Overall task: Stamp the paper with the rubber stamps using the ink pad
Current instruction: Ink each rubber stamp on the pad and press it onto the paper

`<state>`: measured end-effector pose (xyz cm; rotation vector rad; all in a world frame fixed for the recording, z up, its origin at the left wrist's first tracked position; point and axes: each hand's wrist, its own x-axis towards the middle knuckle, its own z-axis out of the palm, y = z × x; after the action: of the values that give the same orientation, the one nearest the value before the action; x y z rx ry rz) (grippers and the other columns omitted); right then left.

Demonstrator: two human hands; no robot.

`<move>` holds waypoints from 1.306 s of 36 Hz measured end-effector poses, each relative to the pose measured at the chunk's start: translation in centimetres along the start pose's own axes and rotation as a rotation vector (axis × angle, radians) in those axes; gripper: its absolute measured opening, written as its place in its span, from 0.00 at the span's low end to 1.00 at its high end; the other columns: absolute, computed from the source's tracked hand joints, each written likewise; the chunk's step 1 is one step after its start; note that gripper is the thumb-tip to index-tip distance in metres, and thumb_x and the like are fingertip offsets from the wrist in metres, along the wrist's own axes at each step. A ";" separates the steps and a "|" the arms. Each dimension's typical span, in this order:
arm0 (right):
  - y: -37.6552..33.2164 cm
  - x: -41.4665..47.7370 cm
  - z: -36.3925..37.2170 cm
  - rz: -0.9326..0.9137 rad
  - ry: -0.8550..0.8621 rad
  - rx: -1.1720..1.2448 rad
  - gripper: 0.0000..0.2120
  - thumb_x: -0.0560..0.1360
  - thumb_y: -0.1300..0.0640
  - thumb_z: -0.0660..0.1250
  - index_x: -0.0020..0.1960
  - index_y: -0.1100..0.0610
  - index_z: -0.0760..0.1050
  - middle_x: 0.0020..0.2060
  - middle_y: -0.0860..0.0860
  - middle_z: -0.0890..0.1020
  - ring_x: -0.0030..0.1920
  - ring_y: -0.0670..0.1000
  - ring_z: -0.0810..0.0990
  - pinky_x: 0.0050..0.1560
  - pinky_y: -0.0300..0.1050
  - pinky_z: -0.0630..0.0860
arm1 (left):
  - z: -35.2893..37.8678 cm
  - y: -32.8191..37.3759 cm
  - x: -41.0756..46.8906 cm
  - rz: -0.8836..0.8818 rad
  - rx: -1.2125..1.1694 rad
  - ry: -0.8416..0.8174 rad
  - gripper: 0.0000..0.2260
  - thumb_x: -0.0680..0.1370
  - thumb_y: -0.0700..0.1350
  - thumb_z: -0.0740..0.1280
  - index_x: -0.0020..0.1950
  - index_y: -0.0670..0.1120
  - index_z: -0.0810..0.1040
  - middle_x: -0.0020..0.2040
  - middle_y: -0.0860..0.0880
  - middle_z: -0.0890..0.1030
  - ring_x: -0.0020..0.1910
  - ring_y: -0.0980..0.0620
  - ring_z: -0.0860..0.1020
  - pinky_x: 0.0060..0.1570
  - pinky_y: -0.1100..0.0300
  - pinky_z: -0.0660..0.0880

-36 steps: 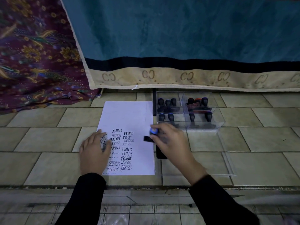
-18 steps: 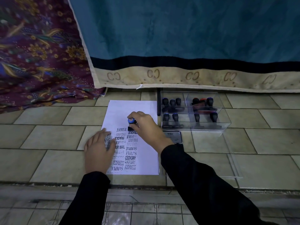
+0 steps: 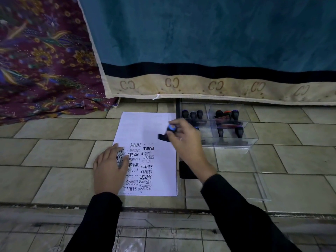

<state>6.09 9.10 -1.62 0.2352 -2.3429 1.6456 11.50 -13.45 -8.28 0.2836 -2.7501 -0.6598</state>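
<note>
Right hand point(image 3: 183, 140) pinching blue-topped rubber stamp point(image 3: 168, 133), now lifted clear of paper point(image 3: 145, 128) after pressing half a second earlier; fresh FRAGLE-like print beside SAMPLE. Left hand point(image 3: 111, 170) spread flat on paper. Ink pad point(image 3: 187, 172) just right of paper: re-inking likely next.

Left hand point(image 3: 111, 171) is flat, palm down, fingers spread a bit and pointing away from the body, with the black sleeve running straight back toward the camera. Right hand point(image 3: 183, 140) is raised further out, wrist bent, fingers curled in a pinch around a stamp point(image 3: 168, 132), thumb on the near side. Right forearm comes in on a diagonal from the lower right, also in a black sleeve.
</note>
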 end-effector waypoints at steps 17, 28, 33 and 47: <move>2.5 -8.2 -6.8 -0.228 -0.040 -0.262 0.08 0.71 0.57 0.72 0.50 0.57 0.80 0.44 0.47 0.81 0.43 0.42 0.80 0.43 0.38 0.79 | 0.3 -0.3 0.0 0.006 -0.011 0.009 0.13 0.78 0.47 0.67 0.61 0.48 0.77 0.68 0.50 0.75 0.67 0.46 0.71 0.69 0.45 0.63; 2.7 -8.3 -6.4 -0.228 -0.029 -0.255 0.06 0.71 0.61 0.73 0.46 0.60 0.79 0.42 0.48 0.80 0.44 0.41 0.80 0.44 0.38 0.79 | 0.1 0.0 -0.2 -0.005 -0.004 -0.002 0.13 0.78 0.48 0.66 0.63 0.48 0.76 0.69 0.50 0.75 0.68 0.47 0.70 0.70 0.46 0.61; 2.4 -9.0 -6.2 -0.208 -0.015 -0.252 0.06 0.70 0.62 0.74 0.45 0.60 0.80 0.41 0.48 0.80 0.43 0.41 0.80 0.43 0.40 0.79 | 0.1 0.1 -0.2 -0.004 -0.001 -0.004 0.13 0.79 0.48 0.66 0.63 0.48 0.76 0.69 0.50 0.74 0.68 0.47 0.70 0.70 0.46 0.61; -0.9 -3.2 -2.4 -0.176 0.024 -0.098 0.07 0.70 0.61 0.74 0.47 0.59 0.79 0.43 0.48 0.81 0.42 0.39 0.81 0.45 0.28 0.76 | 0.1 0.0 -0.1 0.001 0.003 0.017 0.12 0.77 0.47 0.68 0.61 0.48 0.77 0.68 0.50 0.76 0.66 0.47 0.71 0.68 0.48 0.62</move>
<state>9.74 10.99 -1.04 0.3871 -2.3046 1.4399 11.54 -13.35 -8.42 0.2865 -2.7356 -0.6499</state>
